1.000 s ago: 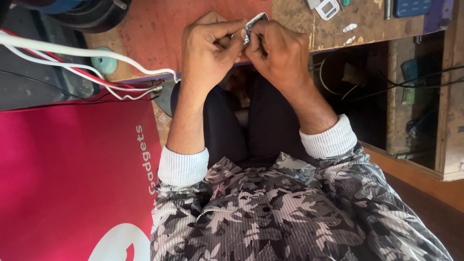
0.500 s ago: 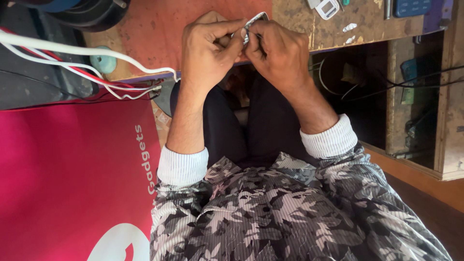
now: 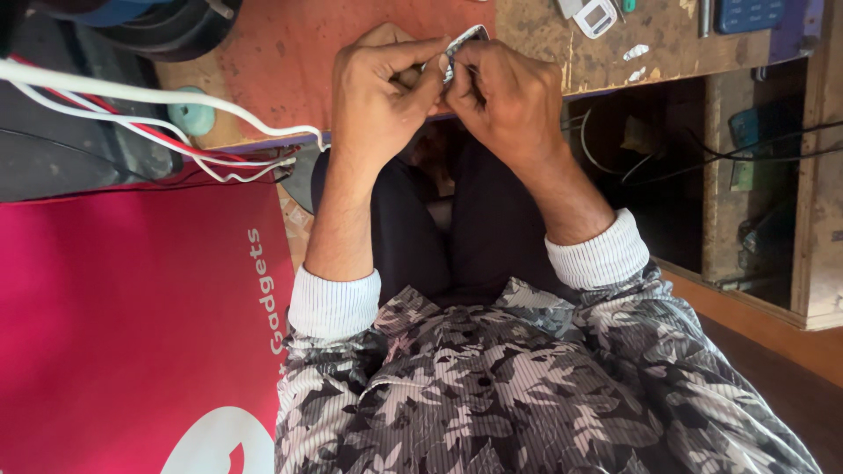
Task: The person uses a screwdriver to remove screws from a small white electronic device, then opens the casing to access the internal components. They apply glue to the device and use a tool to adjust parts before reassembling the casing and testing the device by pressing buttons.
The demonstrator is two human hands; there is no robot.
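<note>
We see the left hand (image 3: 382,92) and the right hand (image 3: 505,96) curled tight together, fingertips pinching one small pale metallic part (image 3: 464,39) between them; it sits just above the knuckles, over the edge of the wooden worktop (image 3: 615,61). White cables (image 3: 176,101) trail well apart at the left, above a red panel (image 3: 132,325).

Small repair workshop: scarred wooden worktop (image 3: 615,61) strewn with small parts, loose white and red wires (image 3: 176,132), cables in cubby below.

Hands (image 3: 443,83) together above the lap — cables (image 3: 158,123) left, workbench (image 3: 667,53) right.
</note>
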